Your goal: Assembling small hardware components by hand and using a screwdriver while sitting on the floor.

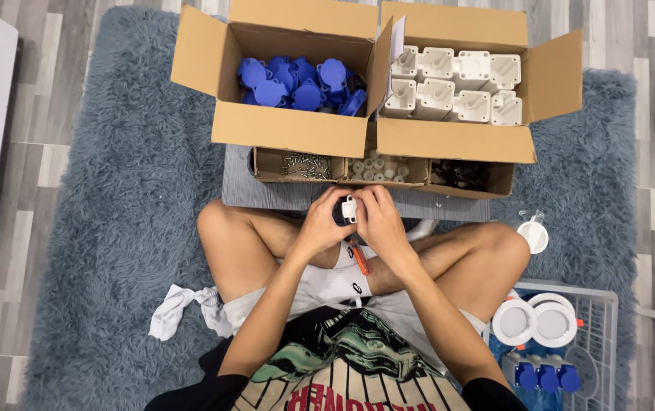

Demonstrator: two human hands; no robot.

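Observation:
Both my hands meet over my crossed legs around one small white plastic part (349, 208) with a dark piece behind it. My left hand (321, 225) grips it from the left and my right hand (379, 221) closes on it from the right. Just below the hands an orange-handled tool (358, 257) lies on my lap. Ahead stand a cardboard box of blue plastic caps (297, 85) and a cardboard box of white plastic housings (457, 93).
A low tray (266, 169) in front holds screws (306, 164), small white pieces (379, 167) and dark pieces (460, 173). A white wire basket (601, 304) at right holds white round parts and blue ones. A white cloth (183, 306) lies on the grey shaggy rug (122, 190).

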